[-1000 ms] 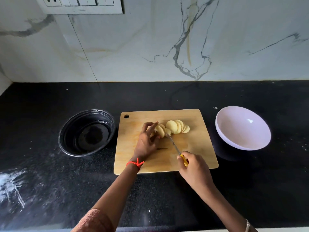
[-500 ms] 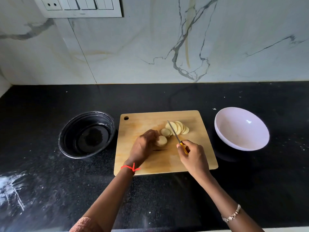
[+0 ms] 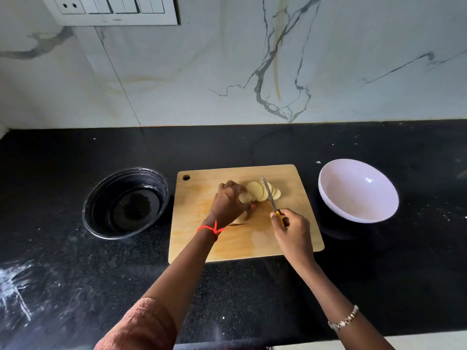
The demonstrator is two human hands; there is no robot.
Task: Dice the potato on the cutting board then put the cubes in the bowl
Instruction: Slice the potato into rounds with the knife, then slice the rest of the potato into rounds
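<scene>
Head view, looking down at the desk [image 3: 379, 261].

- Left hand [image 3: 228, 202]: grip closed, fingers curled round a single slice [image 3: 245, 197] at mid-board. A second pale piece shows just below the palm; we cannot tell whether it is held or lying flat.
- Right hand [image 3: 293, 232]: grip closed on the yellow handle of the knife [image 3: 270, 195]. The blade points away from us, lifted, and crosses over the fan.
- Potato slices [image 3: 257, 189]: fanned rounds lying on the cutting board [image 3: 227, 245], just right of the left hand. No cubes cut yet.
- White bowl [image 3: 353, 198]: right of the board, apart from it, holding nothing we can see.
- Black bowl [image 3: 99, 198]: left of the board.

Our judgement: slicing looks done; stacking and cutting into strips comes next, so the task is less than half through.

Risks from here:
1. The left fingertips sit near the blade's line. A downward cut with the fingers not tucked could nick them.
2. Rounds look damp and smooth. A stack could slide under the knife, giving uneven cubes.
3. Pieces carried by hand to the white bowl could drop on the desk across the gap.
</scene>
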